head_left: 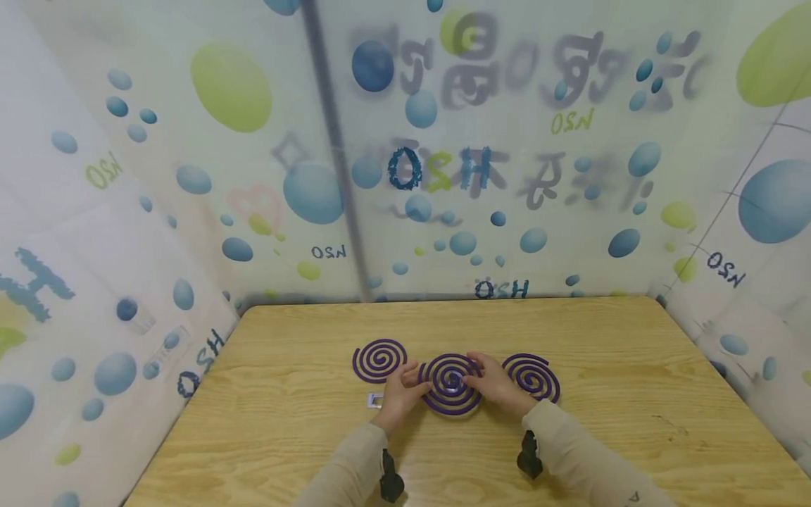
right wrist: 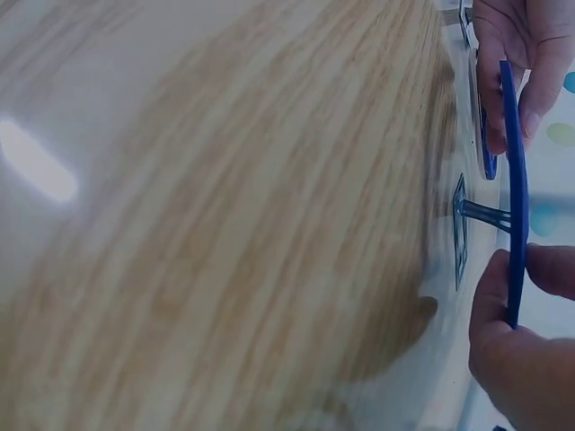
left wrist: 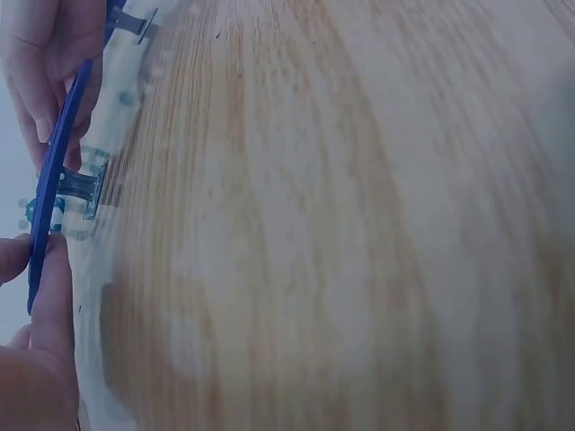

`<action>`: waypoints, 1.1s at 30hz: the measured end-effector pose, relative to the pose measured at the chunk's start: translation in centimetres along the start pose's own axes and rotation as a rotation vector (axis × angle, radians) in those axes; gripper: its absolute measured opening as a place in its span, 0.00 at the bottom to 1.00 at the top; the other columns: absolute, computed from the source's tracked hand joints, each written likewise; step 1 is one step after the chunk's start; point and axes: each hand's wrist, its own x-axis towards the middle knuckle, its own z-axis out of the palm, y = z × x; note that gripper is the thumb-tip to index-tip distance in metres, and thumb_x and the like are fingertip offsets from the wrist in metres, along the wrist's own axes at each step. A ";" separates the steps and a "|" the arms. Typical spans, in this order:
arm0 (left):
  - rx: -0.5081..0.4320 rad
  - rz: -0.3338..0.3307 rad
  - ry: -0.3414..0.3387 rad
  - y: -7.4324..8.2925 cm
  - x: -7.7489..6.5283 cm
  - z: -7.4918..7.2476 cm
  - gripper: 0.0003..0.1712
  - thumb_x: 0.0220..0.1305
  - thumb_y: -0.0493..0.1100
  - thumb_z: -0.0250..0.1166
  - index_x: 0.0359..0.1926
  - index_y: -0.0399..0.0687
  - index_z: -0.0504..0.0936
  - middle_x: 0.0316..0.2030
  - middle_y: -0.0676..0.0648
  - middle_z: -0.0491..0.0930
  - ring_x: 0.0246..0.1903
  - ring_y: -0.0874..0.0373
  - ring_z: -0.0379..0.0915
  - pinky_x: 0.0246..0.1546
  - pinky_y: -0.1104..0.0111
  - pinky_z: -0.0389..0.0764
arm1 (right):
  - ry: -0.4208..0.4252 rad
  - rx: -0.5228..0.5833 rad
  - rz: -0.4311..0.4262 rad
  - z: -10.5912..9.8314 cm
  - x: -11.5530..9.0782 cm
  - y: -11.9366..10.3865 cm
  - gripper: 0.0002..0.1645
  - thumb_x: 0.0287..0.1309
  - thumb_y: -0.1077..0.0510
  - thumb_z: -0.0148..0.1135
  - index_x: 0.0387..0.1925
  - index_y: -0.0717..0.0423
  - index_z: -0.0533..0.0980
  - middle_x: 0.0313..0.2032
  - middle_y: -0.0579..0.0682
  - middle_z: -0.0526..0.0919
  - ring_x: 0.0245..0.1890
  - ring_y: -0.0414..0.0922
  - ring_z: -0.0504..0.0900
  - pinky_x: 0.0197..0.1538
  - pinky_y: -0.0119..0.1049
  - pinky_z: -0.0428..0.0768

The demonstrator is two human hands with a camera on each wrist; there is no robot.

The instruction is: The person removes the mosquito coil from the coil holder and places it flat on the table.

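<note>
A dark purple mosquito coil point(head_left: 451, 408) is held between both hands at the middle of the table. My left hand point(head_left: 400, 396) pinches its left edge and my right hand point(head_left: 499, 386) pinches its right edge, thumbs on the upper face. Under the coil's centre stands a small metal stand point(right wrist: 461, 233), its upright reaching the coil's underside; whether the two are joined I cannot tell. In the left wrist view the coil point(left wrist: 56, 171) appears edge-on above that stand point(left wrist: 95, 190).
A second coil point(head_left: 380, 360) lies behind and left of my left hand. Another coil point(head_left: 532, 377) is right of my right hand, partly covered by it. A small metal stand point(head_left: 375, 401) sits left of my left hand. Patterned curtains point(head_left: 412, 232) enclose the wooden table point(head_left: 304, 436).
</note>
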 end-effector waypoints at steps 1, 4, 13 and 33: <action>-0.019 -0.014 -0.011 0.0 0.0 0.0 0.32 0.46 0.27 0.64 0.54 0.25 0.63 0.39 0.30 0.74 0.36 0.45 0.76 0.31 0.64 0.81 | 0.006 -0.001 0.002 0.1 0.0 0.0 0.29 0.53 0.65 0.58 0.56 0.68 0.62 0.52 0.67 0.68 0.49 0.58 0.70 0.50 0.47 0.72; -0.052 -0.061 -0.043 -0.1 0.0 0.0 0.32 0.47 0.27 0.64 0.54 0.27 0.63 0.39 0.30 0.75 0.34 0.46 0.77 0.29 0.63 0.81 | 0.021 -0.009 0.009 0.3 0.0 0.1 0.29 0.53 0.66 0.57 0.56 0.68 0.62 0.52 0.67 0.68 0.50 0.58 0.70 0.50 0.47 0.72; -0.065 -0.099 -0.055 -0.4 0.2 0.2 0.32 0.47 0.29 0.65 0.55 0.30 0.64 0.37 0.32 0.77 0.32 0.48 0.78 0.27 0.63 0.81 | 0.066 0.008 -0.021 0.9 0.1 0.9 0.29 0.52 0.67 0.57 0.57 0.68 0.62 0.54 0.68 0.67 0.54 0.60 0.66 0.56 0.50 0.66; -0.064 -0.086 -0.081 0.3 0.3 -0.4 0.30 0.50 0.28 0.61 0.56 0.31 0.64 0.40 0.29 0.75 0.35 0.44 0.77 0.28 0.62 0.81 | 0.065 0.137 0.032 1.0 0.1 0.7 0.26 0.53 0.68 0.56 0.56 0.68 0.64 0.45 0.63 0.74 0.45 0.54 0.75 0.46 0.42 0.76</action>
